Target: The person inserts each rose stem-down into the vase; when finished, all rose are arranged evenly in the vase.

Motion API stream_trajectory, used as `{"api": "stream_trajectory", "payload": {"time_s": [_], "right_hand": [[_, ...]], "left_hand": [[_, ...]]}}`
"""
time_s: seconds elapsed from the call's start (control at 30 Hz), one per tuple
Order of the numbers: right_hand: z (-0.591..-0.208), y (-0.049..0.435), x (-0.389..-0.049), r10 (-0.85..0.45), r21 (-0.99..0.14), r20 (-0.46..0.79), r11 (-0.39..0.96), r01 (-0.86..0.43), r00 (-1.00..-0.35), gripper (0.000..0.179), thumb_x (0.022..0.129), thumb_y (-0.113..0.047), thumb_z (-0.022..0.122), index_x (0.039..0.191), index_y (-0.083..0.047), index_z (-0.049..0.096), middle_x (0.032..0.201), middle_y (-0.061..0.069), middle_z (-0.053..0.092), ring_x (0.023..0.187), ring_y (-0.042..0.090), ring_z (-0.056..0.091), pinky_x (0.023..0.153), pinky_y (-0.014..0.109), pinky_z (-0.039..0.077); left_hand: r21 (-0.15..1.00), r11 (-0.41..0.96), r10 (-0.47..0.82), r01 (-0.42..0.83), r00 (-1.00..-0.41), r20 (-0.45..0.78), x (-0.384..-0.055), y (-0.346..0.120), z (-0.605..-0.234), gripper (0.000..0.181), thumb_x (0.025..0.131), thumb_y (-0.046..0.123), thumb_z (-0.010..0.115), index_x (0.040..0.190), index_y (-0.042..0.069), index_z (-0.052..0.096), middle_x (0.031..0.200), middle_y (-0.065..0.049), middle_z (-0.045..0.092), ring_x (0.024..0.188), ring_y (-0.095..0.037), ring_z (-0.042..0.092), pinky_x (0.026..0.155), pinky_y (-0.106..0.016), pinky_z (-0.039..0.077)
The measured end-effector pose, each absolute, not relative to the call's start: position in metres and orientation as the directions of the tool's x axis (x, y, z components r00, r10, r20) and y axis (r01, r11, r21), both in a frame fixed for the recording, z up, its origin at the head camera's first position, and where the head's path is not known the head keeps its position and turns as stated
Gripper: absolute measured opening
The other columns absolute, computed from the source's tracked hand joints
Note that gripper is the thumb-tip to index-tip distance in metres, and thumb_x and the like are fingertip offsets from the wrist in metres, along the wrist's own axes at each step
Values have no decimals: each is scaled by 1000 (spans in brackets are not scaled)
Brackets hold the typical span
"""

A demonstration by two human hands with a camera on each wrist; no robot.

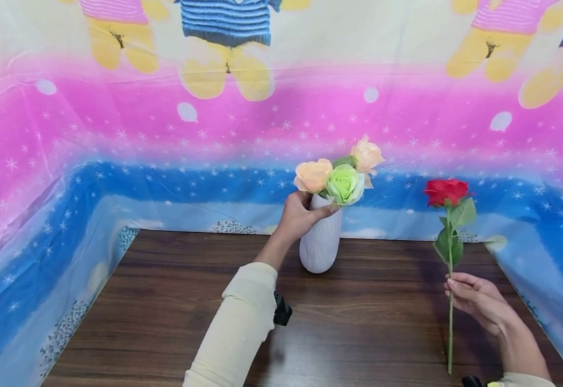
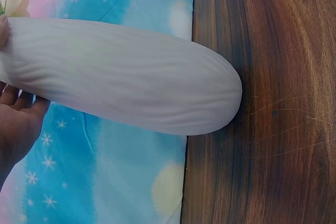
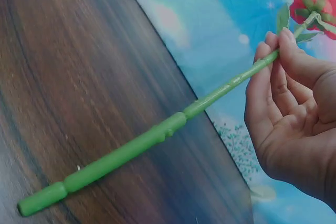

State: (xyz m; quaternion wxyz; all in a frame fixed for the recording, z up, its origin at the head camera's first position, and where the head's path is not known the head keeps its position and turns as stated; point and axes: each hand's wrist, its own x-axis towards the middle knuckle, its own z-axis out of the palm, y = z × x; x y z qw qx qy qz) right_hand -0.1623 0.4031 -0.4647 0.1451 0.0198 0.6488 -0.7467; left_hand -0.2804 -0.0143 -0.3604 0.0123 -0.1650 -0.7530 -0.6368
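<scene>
A white ridged vase [image 1: 320, 242] stands upright near the back of the table, and my left hand [image 1: 302, 216] grips it near the rim. In the left wrist view the vase [image 2: 131, 77] fills the middle, its base on the wood. Out of its mouth come two peach flowers [image 1: 313, 176] and a green flower [image 1: 345, 184]; their stems are hidden inside. My right hand [image 1: 484, 301] pinches the stem of a red rose [image 1: 447, 192] between thumb and fingers, bloom up. In the right wrist view its green stem [image 3: 126, 153] reaches well below the fingers.
The dark wooden table [image 1: 383, 322] spreads under both hands. A printed cloth [image 1: 233, 134] in pink and blue hangs behind it and along both sides. A small black device [image 1: 282, 310] sits at the left wrist.
</scene>
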Motion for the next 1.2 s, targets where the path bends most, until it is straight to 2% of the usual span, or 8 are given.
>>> {"api": "stream_trajectory", "payload": {"time_s": [0.17,0.3,0.47,0.67,0.93,1.2], "right_hand": [[-459,392,-165,-228,-959,-134,-215,184,-964,32,106,-3,50,104,-22,75,98,-9,76,89,4,73,76,21,61],[-454,384,-169,-278,-953,-77,-262,153,-957,31,108,-4,45,106,-19,72,101,-8,75,92,6,73,80,24,61],[-445,371,-174,-360,-961,0,-256,99,-933,30,109,-4,38,109,-18,66,105,-8,72,98,6,71,84,26,61],[-431,357,-180,-397,-971,89,-240,9,-913,31,110,-3,34,111,-18,61,106,-8,67,99,5,69,83,25,60],[-412,339,-188,-352,-977,169,-182,-110,-921,28,107,3,40,111,-14,61,101,-6,70,93,7,70,80,24,61],[-393,328,-194,-326,-985,154,-127,-118,-933,20,104,3,48,111,-13,59,98,-4,70,90,8,71,80,26,62]], "left_hand": [[955,138,233,263,-945,227,-280,-14,-360,57,89,16,79,141,8,56,139,-11,64,129,-26,63,106,-43,54],[955,139,233,262,-946,226,-280,-14,-360,57,89,17,79,141,8,56,139,-11,64,129,-26,63,106,-43,54],[954,136,236,268,-944,232,-280,-15,-360,56,90,17,79,141,8,56,139,-11,64,129,-26,63,105,-44,55],[954,141,236,266,-944,229,-281,-15,-361,57,89,17,79,140,8,56,138,-11,65,127,-26,64,105,-44,55],[956,138,235,259,-946,222,-281,-14,-360,57,89,17,80,140,8,57,138,-11,65,127,-26,64,104,-44,55],[958,128,242,256,-945,220,-280,-15,-359,56,89,17,79,139,8,57,137,-12,65,126,-27,64,104,-44,55]]}}
